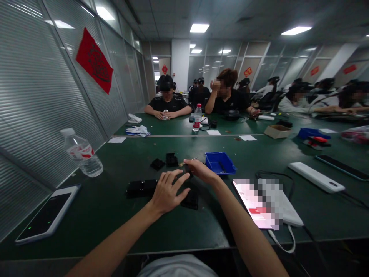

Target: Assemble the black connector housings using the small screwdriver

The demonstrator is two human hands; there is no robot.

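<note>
Now we are holding a small black part [188,169] over the desk [115,227], back from its near edge; our right hand [201,172], nearer, is pinching it, our left hand [170,192], fingers spread, is pointing at it from the left; its long axis isn't showing.

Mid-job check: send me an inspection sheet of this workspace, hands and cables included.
Surface: green table, seam running across.
Job's things: black parts around the hands; blue bin holding bits too small to identify.
Clutter: bottle, dark phone, lit phone, white device.
Hands: left hand spread; right hand seemingly pinching a dark piece.
Cables: white cable dips past the near edge; black cable loops on the table.
Surroundings: people opposite and rightward; red hanging at left.
</note>
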